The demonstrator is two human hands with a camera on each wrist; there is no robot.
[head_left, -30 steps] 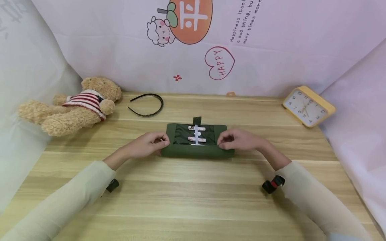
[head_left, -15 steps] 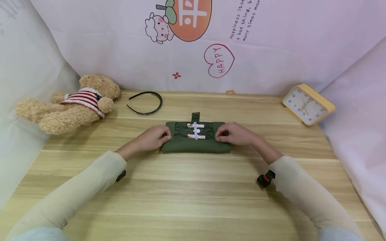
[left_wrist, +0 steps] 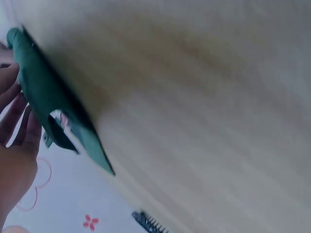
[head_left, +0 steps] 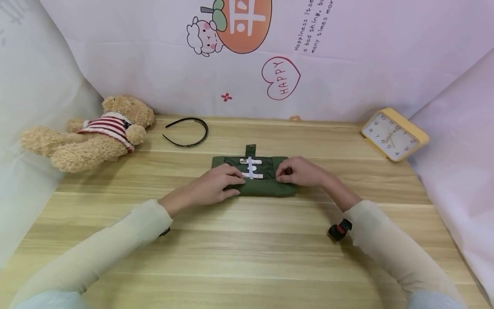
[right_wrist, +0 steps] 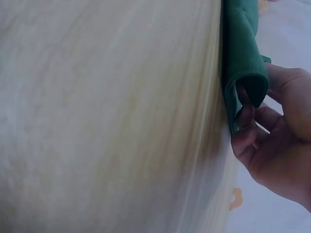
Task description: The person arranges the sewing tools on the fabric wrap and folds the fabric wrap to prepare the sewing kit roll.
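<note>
A dark green fabric pouch (head_left: 266,187) lies on the table with its near edge folded over. Inside, a pale elastic band (head_left: 250,166) holds two slim patterned white pieces (head_left: 254,161), and a snap tab (head_left: 250,150) sticks out at the far side. My left hand (head_left: 212,186) rests over the pouch's left half, thumb and fingers apart at the fold. At the right end of the fold, my right hand (head_left: 299,171) pinches the fabric. In the right wrist view, the fold (right_wrist: 243,48) curls over like a tube, with fingers inside its end.
A teddy bear (head_left: 100,135) in a striped shirt lies at the back left, beside a black headband (head_left: 204,131). A yellow alarm clock (head_left: 393,133) stands at the back right. White printed cloth (head_left: 347,86) walls the wooden table (head_left: 251,249) on three sides.
The near edge has been folded a little farther over. My left hand has let go of the left end and slid right toward the middle; the right hand keeps its pinch.
</note>
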